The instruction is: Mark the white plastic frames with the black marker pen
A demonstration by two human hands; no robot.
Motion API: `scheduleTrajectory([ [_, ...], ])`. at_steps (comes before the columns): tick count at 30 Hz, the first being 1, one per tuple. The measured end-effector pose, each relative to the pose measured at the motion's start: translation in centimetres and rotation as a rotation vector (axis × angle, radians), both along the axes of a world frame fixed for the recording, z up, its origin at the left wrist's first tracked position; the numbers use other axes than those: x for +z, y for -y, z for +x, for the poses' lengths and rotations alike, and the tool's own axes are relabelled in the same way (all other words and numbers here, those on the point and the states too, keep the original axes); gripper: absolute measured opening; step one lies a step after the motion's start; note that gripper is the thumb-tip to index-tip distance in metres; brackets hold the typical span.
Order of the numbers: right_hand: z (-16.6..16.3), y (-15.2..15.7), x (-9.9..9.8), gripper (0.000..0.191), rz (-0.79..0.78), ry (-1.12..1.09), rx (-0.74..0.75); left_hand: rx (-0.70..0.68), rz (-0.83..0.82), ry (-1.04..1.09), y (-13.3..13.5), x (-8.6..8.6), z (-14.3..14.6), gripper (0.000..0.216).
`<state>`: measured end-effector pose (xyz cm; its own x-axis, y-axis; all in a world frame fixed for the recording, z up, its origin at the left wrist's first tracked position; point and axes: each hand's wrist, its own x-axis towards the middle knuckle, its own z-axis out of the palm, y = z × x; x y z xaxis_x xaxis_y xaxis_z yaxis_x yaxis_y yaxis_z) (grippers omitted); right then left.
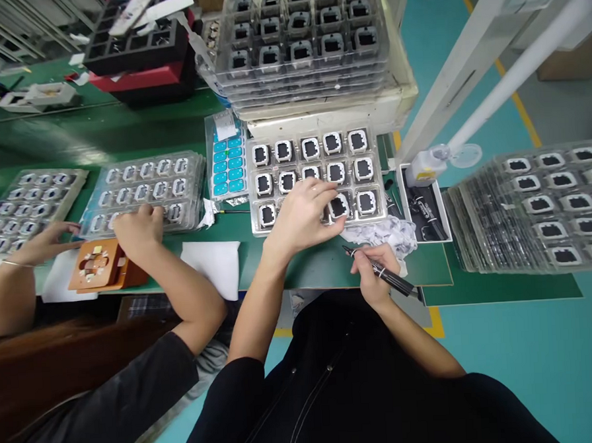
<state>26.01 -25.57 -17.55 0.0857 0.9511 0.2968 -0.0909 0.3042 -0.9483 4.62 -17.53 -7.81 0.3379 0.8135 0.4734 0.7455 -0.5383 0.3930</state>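
Observation:
A clear plastic tray (319, 231) lies in front of me, its pockets holding several small square housings with white rims and black middles. My left hand (303, 214) reaches over the tray's front row. Its thumb and fingers close around one square housing (339, 206), which sits at or just above its pocket; I cannot tell which. A black marker pen (392, 279) is gripped in my right hand (375, 273), just in front of the tray. The pen's dark tip is uncovered and points up and left, apart from the housings.
Crumpled white paper (393, 235) and a box (447, 235) with a bottle (427, 167) lie right of the tray. Stacked trays stand behind (313, 82) and far right (505, 237). At left, a co-worker's hands (140, 226) are near an orange fixture (96, 265).

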Motion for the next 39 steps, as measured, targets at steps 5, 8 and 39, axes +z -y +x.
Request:
scheduleTrajectory([
  [5,-0.2,-0.2,0.5,0.022,0.011,-0.047,0.002,0.071,-0.028,0.568,6.2,-2.0,-0.8,0.042],
  [8,-0.3,-0.2,0.5,0.024,0.013,-0.050,-0.011,0.191,-0.112,0.933,9.8,-5.1,0.7,0.046],
  [39,0.4,0.3,-0.2,0.017,-0.008,0.227,0.100,0.290,-0.283,0.647,12.7,-9.2,6.2,0.039],
])
